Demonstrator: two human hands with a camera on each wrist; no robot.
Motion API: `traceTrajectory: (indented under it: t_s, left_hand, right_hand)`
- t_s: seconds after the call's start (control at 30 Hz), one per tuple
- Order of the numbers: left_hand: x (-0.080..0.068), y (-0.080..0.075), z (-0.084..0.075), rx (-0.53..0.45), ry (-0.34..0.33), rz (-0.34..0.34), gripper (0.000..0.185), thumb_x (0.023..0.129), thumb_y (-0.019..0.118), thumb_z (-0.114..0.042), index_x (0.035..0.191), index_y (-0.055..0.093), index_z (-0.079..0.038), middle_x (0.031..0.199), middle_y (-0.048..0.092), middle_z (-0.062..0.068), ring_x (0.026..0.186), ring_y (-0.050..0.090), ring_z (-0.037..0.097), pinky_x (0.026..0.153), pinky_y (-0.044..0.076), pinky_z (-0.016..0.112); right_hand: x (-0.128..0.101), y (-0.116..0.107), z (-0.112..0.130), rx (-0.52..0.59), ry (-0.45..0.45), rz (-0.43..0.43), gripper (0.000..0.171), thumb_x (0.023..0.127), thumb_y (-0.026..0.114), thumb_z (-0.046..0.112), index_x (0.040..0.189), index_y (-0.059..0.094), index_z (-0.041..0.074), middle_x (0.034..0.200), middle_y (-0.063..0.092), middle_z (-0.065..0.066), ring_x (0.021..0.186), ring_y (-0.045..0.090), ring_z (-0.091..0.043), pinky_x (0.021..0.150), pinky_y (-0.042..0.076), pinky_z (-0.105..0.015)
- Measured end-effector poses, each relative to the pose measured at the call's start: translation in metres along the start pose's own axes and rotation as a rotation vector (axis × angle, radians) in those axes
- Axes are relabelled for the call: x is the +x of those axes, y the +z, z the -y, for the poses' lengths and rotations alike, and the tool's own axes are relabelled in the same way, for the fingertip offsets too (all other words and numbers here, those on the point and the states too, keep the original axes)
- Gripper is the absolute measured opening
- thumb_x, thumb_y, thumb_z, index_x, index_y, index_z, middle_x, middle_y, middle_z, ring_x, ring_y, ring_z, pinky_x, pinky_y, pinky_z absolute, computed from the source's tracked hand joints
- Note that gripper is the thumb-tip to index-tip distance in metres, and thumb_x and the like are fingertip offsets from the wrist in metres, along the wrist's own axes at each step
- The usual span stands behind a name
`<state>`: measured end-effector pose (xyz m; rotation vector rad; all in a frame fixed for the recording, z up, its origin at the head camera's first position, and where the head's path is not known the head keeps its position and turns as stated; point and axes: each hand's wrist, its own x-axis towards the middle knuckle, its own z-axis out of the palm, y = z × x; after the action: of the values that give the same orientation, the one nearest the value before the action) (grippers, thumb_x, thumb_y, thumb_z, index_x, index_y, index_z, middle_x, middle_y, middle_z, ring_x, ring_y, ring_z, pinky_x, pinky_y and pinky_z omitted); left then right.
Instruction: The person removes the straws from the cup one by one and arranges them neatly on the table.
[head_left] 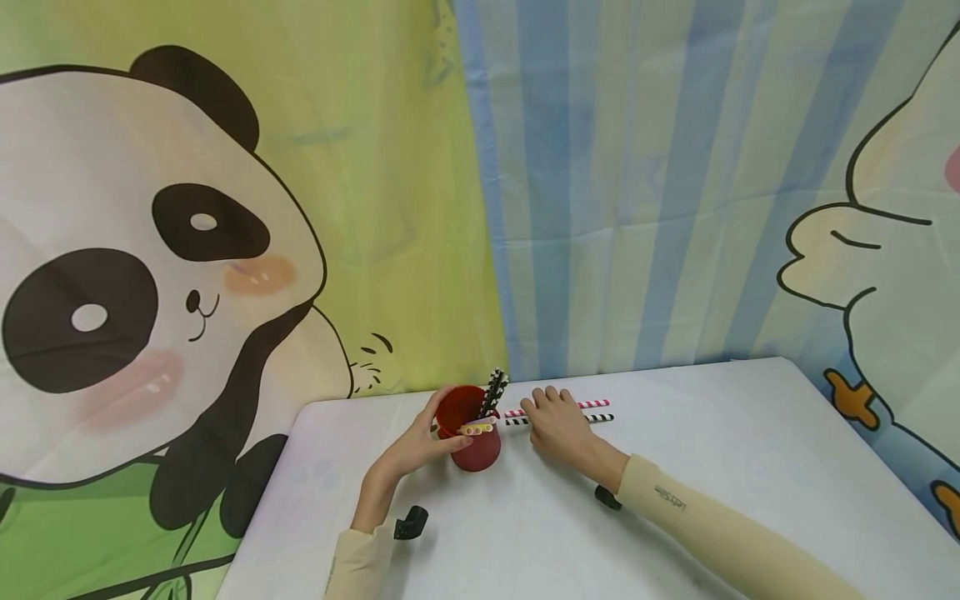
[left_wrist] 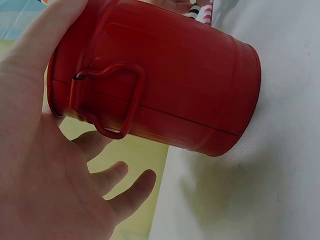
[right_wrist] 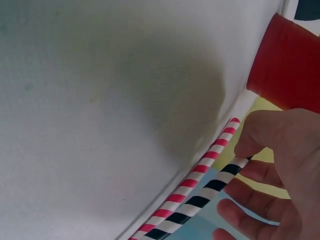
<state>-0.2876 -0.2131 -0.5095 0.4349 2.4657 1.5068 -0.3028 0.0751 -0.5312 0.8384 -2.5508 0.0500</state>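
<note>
A red metal bucket [head_left: 477, 454] with a wire side handle [left_wrist: 135, 100] leans on the white table, its mouth towards the person. My left hand [head_left: 416, 446] grips it near the rim, thumb on one side and other fingers loosely spread. Black-and-white patterned straws [head_left: 492, 393] and several pale yellow straws [head_left: 477, 429] stick out of the mouth. Right of the bucket, my right hand [head_left: 561, 423] pinches a black-and-white striped straw [right_wrist: 200, 201] between thumb and fingers. A pink-and-white striped straw [right_wrist: 188, 183] lies alongside it on the table.
The white table [head_left: 675, 467] ends at the back against hanging curtains [head_left: 600, 208], one printed with a panda [head_left: 202, 250]. Dark wrist-worn pieces [head_left: 410, 523] sit by both sleeves.
</note>
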Motion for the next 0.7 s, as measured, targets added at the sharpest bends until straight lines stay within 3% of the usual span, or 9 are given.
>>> traceTrajectory:
  t_s: [0.2,0.47,0.7]
  left_hand:
    - [0.000,0.000,0.000,-0.001,-0.003,-0.004,0.089,0.084,0.081,-0.036,0.153,0.026,-0.045,0.154,0.041,-0.005,0.150,0.026,0.028,0.116,0.025,0.069]
    - [0.000,0.000,0.000,0.005,0.012,-0.002,0.091,0.085,0.080,-0.035,0.157,0.025,-0.036,0.155,0.040,-0.003,0.151,0.025,0.030,0.115,0.024,0.070]
    - [-0.001,0.000,-0.001,-0.009,0.009,0.001,0.088,0.085,0.080,-0.033,0.154,0.025,-0.043,0.156,0.039,-0.002,0.151,0.025,0.029,0.116,0.025,0.070]
  right_hand:
    - [0.001,0.008,-0.003,0.007,0.012,0.004,0.017,0.079,0.068,0.012,0.094,0.060,0.008,0.085,0.055,-0.009,0.078,0.049,-0.028,0.067,0.041,-0.040]
    - [0.003,0.018,-0.004,0.015,0.014,-0.010,0.012,0.079,0.069,0.010,0.088,0.061,0.007,0.084,0.056,-0.010,0.076,0.050,-0.029,0.065,0.041,-0.041]
    - [0.003,0.021,-0.003,-0.023,0.003,0.004,0.015,0.080,0.073,0.015,0.089,0.064,0.007,0.086,0.057,-0.009,0.078,0.052,-0.028,0.066,0.043,-0.041]
